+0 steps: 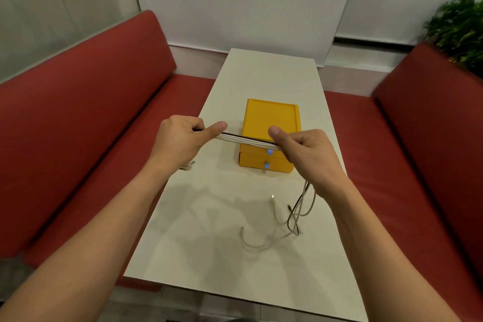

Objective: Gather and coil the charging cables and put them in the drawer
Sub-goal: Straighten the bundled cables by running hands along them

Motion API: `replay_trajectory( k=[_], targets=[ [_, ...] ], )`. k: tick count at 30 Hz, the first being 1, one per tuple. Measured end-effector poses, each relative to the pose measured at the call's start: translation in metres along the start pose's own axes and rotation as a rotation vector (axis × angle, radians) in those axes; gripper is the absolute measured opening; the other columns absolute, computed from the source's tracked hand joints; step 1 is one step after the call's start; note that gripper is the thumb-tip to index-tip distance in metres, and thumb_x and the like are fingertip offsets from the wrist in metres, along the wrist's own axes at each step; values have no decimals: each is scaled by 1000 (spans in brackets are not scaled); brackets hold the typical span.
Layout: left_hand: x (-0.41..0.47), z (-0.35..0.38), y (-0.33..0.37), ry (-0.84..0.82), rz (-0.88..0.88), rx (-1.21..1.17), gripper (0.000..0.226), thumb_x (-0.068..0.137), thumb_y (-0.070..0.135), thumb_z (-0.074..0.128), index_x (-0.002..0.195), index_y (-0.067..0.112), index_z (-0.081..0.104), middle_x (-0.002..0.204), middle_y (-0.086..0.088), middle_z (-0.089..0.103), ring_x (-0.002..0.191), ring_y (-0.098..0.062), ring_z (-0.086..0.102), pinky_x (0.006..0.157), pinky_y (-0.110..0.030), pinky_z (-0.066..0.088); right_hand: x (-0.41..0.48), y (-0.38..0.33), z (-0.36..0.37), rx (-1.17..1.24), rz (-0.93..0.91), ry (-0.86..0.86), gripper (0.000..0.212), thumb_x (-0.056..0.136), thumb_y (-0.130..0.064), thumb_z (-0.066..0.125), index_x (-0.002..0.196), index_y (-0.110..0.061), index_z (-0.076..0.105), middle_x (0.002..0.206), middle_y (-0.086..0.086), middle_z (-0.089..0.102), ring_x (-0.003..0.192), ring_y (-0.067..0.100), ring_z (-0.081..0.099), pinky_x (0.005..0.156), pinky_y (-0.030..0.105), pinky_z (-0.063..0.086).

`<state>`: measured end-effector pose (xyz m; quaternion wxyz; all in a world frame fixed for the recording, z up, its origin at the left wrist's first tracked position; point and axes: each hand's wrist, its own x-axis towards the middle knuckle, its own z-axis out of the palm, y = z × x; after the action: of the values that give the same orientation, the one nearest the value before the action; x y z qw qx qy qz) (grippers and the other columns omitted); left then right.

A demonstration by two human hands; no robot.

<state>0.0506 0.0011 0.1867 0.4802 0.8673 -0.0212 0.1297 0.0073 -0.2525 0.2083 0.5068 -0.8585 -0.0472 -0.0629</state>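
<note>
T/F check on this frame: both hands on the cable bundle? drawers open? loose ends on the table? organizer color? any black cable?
1. Both hands grip the cable bundle: true; left hand, right hand.
2. A drawer of the organizer is open: false, both look shut.
3. Loose cable ends trail onto the table: true.
4. The organizer is blue: false, it is yellow with blue pulls.
5. One cable in the bundle is black: true.

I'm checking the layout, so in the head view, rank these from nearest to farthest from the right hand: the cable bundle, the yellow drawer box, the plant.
1. Cable bundle: gripped in the right hand itself, stretched across to the left hand.
2. Drawer box: on the table, just behind the hand.
3. Plant: far right corner, behind the red seat.
</note>
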Motion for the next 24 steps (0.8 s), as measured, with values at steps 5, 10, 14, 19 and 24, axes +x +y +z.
replay_trajectory(
  k=[5,10,14,19,24],
  targets=[
    [8,1,-4,103,68,79,61,92,35,72,47,13,38,43,0,29,45,-16,28,47,-27,23,-19,-22,-1,66,-92,-109,64,101,-39,62,66,11,42,59,18,33,53,19,26,56,29,30],
    [11,4,-5,147,55,104,56,88,39,67,46,13,41,42,-3,31,41,-18,30,45,-33,31,-23,-31,12,128,-94,-82,72,101,-45,59,64,11,33,61,23,26,57,30,20,58,20,35],
    [7,-7,-2,80,59,43,65,91,45,75,43,20,39,41,5,28,42,-14,30,43,-21,27,-12,-11,-1,169,-22,-104,54,100,-35,63,64,4,60,48,-9,43,47,8,35,57,24,26],
    [-4,-20,0,-240,40,-60,40,71,64,77,69,24,76,54,12,58,54,-6,47,57,-29,39,3,11,-27,9,-8,-227,22,98,-31,68,90,-14,78,53,-13,52,50,4,38,53,20,30],
    [-2,-25,0,-305,26,-82,21,76,53,83,78,32,80,68,0,64,68,-18,49,68,-39,37,12,11,-30,-168,-94,-201,16,100,-30,65,90,-21,74,69,-20,67,56,0,50,55,12,36]
  ],
)
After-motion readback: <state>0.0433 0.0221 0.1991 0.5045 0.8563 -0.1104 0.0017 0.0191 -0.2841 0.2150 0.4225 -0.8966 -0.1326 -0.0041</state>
